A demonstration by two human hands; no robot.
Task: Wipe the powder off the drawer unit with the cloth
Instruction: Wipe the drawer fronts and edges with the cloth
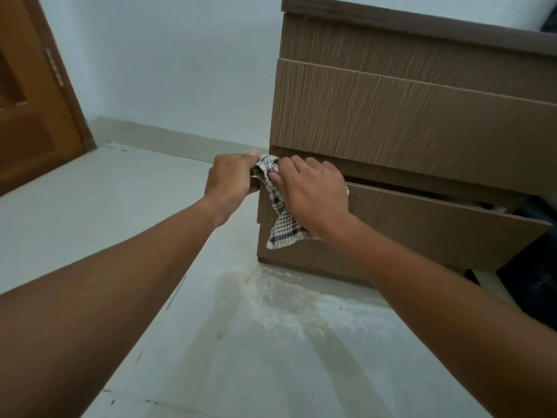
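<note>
Standing at two o'clock in the head view, the drawer unit [407, 122] fills the upper right, brown and ribbed, with its lower drawer [437, 224] pulled part way out. The floor [90, 221] spreads pale across the rest, and a drift of powder [286, 309] lies on it at six o'clock, just in front of the unit's base. A door [33, 95] leans in at ten o'clock.

Both hands meet at the unit's near left corner, about the centre of the view. The right hand [313, 191] is closed over the cloth [280, 215], pressing it against the top edge of the lower drawer, with the checked tail hanging down the drawer front. The left hand [230, 179] is curled around the cloth's upper end at the corner.

The step in hand looks like wiping that corner and drawer edge. No powder is plain on the unit's faces. Next, I judge, the cloth should be swept along the drawer's top edge toward three o'clock.
</note>
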